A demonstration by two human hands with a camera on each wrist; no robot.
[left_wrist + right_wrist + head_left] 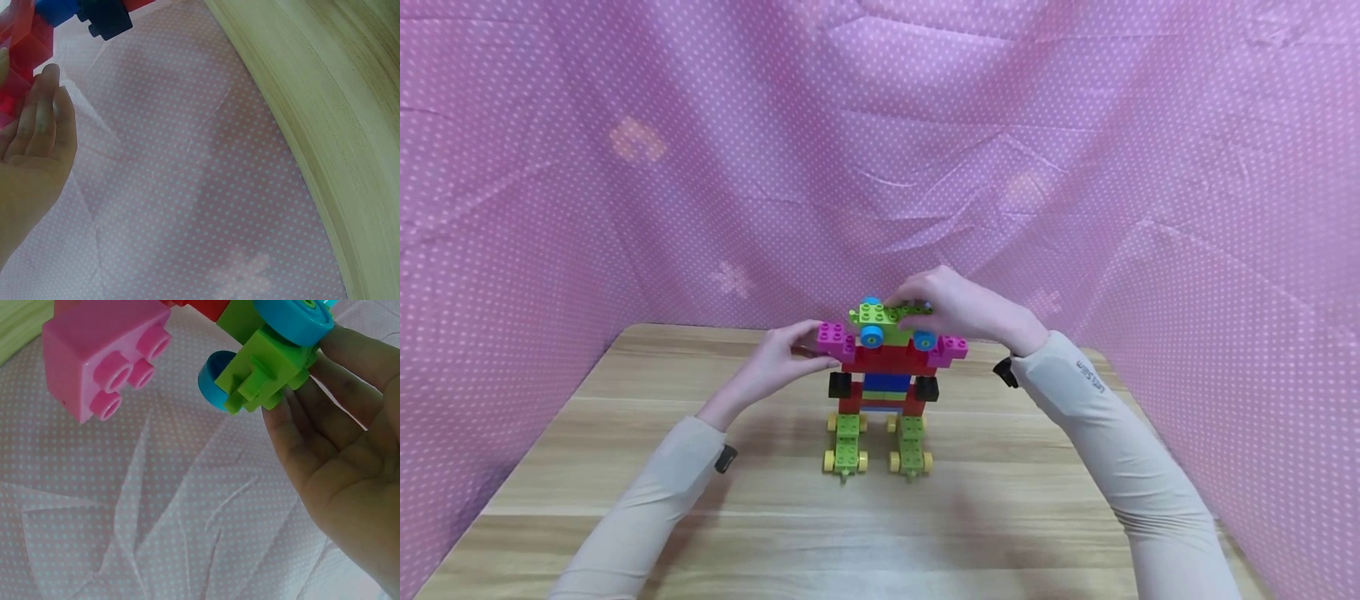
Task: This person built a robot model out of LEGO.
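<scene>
The brick figure (pixel 881 383) stands upright on the bench (pixel 625 467). At its top sits a green wheeled piece (pixel 883 321), long axis running crosswise. Right hand (pixel 958 312) is nearer, fingers curled round that piece from the right. Left hand (pixel 782 358) rests against the magenta brick (pixel 835 337) left of the figure, fingers fairly straight. Sleeve lettering (pixel 1092 377) is illegible.

Soft, even, pink-tinted light, faint shadows on the table (pixel 1015 533); wrist views blurred close up, edges bowed.
</scene>
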